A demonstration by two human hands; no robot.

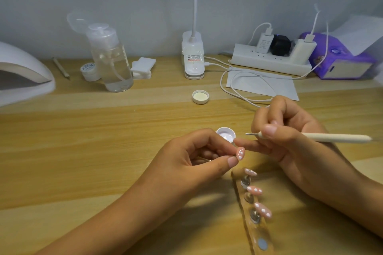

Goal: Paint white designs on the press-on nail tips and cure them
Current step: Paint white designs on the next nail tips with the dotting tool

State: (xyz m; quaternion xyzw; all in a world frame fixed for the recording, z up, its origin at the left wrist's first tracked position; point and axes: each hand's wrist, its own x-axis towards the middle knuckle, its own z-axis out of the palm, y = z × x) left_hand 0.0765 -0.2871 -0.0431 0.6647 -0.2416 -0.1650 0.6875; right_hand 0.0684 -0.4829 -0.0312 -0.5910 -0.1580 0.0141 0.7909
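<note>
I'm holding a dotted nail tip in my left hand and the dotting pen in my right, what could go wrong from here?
The left hand pinches the nail tip right beside its white dots; if uncured, they could smear. The right hand with the dotting pen is close to three dotted tips on the holder strip and might brush them. The open white pot sits just behind both hands and could get knocked.

Soft, even light, faint shadows on the table point(103, 151) (edges bowed, slightly blurred)
</note>
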